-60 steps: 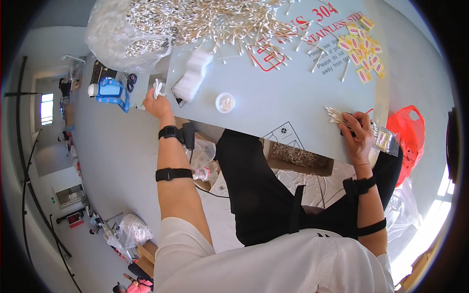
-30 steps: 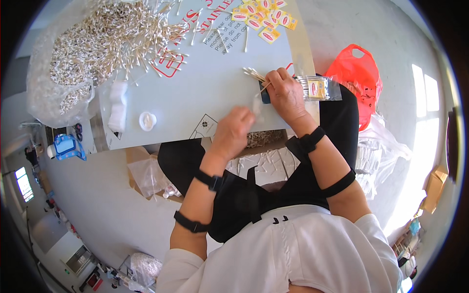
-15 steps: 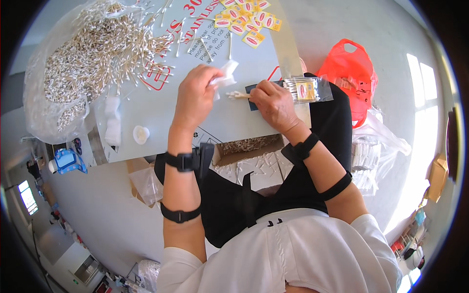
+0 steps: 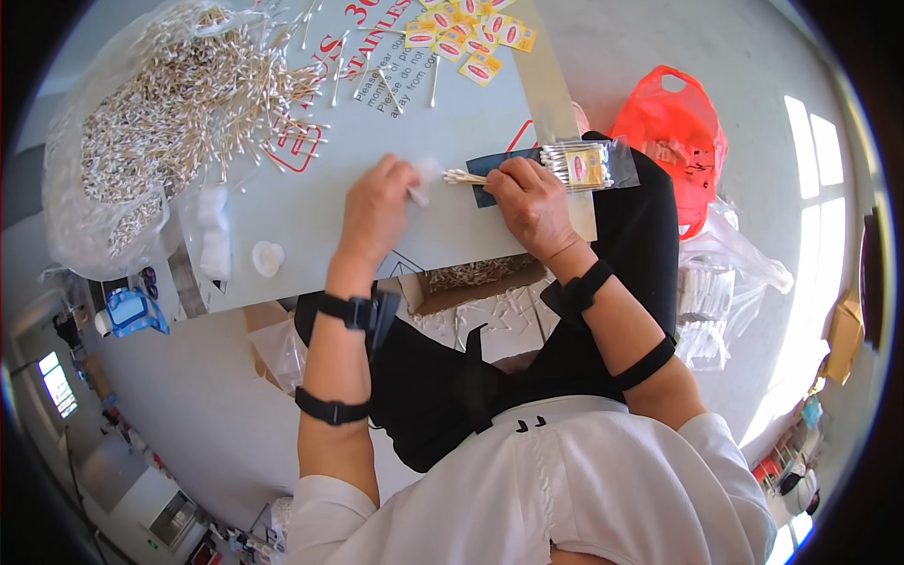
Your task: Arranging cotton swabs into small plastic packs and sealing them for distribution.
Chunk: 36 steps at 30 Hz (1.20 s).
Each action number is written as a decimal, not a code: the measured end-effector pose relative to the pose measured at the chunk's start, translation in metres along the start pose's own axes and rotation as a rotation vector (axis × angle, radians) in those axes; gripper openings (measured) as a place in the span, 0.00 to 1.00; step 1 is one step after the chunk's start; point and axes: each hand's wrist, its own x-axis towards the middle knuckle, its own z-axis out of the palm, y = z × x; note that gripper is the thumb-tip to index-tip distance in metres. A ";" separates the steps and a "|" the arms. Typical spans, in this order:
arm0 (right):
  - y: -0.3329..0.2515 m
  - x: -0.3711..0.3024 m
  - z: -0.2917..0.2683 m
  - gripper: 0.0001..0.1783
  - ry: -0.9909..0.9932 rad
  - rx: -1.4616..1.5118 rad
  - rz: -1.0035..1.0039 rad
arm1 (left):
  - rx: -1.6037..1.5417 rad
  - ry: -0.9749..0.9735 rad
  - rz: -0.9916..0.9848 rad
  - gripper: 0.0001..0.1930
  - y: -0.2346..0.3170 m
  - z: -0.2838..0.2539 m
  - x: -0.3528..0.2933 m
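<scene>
Swab bunch point(image 4: 460, 176): located above the dark blue sheet point(image 4: 482, 196), near the right end of the table point(image 4: 330, 217); lying roughly level, white tips pointing left.
Right hand point(image 4: 532, 198): closed around the swab bunch, thumb and fingers together, back of the hand upward. Contact with the swab packet point(image 4: 586, 169): cannot tell.
Left hand point(image 4: 377, 202): positioned left of the swab bunch; clenched at the fingertips on a white wad point(image 4: 425, 181), blurred. Contact between wad and swab tips: cannot tell.
Packet details: clear film, row of swabs and yellow card inside; placed just right of the right hand, extending past the table edge.
Table surface: flat, pale grey, marked with red and black printing.
Yellow cards point(image 4: 480, 69): piled and overlapping toward the far right of the table.
Loose swabs point(image 4: 434, 83): scattered left of the yellow cards.
Swab heap point(image 4: 188, 122): spilling rightward from a large clear bag point(image 4: 66, 207) at far left.
White pads point(image 4: 214, 231): laid in a strip nearer than the heap.
White cup point(image 4: 267, 258): set just right of the white pads.
Cardboard box point(image 4: 476, 299): below the near table edge, swabs inside.
Red bag point(image 4: 650, 113): right of the table.
</scene>
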 end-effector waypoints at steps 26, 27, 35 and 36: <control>-0.001 0.024 0.000 0.08 -0.110 0.107 0.099 | 0.500 0.612 -0.874 0.09 -0.208 -0.191 -0.152; 0.000 0.023 -0.002 0.07 -0.110 0.105 0.096 | 0.606 0.591 -0.958 0.09 -0.213 -0.189 -0.151; -0.008 0.031 0.006 0.06 -0.093 0.201 0.039 | 0.598 0.784 -0.804 0.19 -0.282 -0.219 -0.218; -0.008 0.031 0.005 0.07 -0.113 0.192 0.059 | 0.540 0.768 -0.799 0.19 -0.266 -0.200 -0.194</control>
